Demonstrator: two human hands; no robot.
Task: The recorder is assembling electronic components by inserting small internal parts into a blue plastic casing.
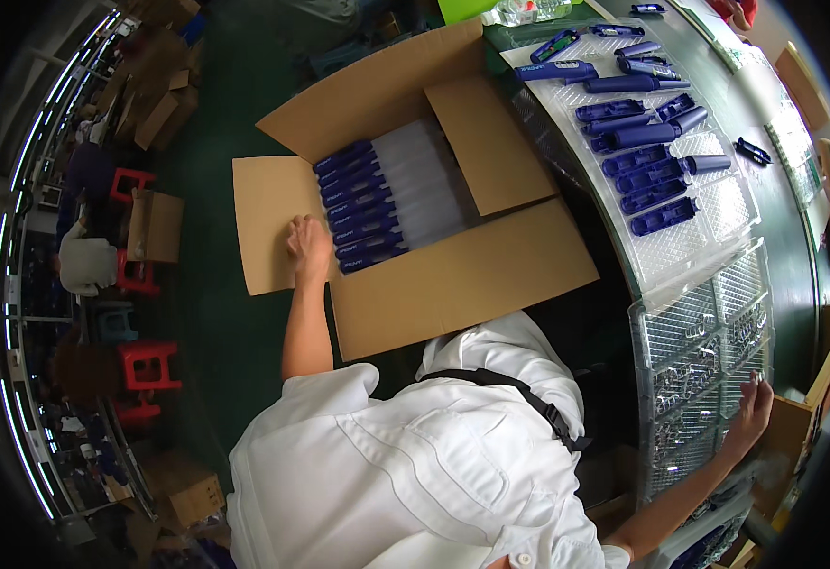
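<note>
An open cardboard box [472,275] stands in front of me, flaps spread. Along its left side inside runs a row of dark blue plastic housings [363,209], with translucent plastic sleeves [424,180] beside them. My left hand [310,244] is over the box's left flap [268,223], close to the row, its fingers curled; what they hold, if anything, is hidden. Far to the right, my right hand [752,412] is pinched above a clear compartment tray [704,379] of small shiny parts. A small pale thing shows at its fingertips, too small to name.
A clear plastic tray [709,228] on the green bench to the right carries several blue housings [638,137]. A clear bottle [527,11] lies at the back. Red stools [147,365], cartons [156,226] and a seated person [88,261] are off to the left.
</note>
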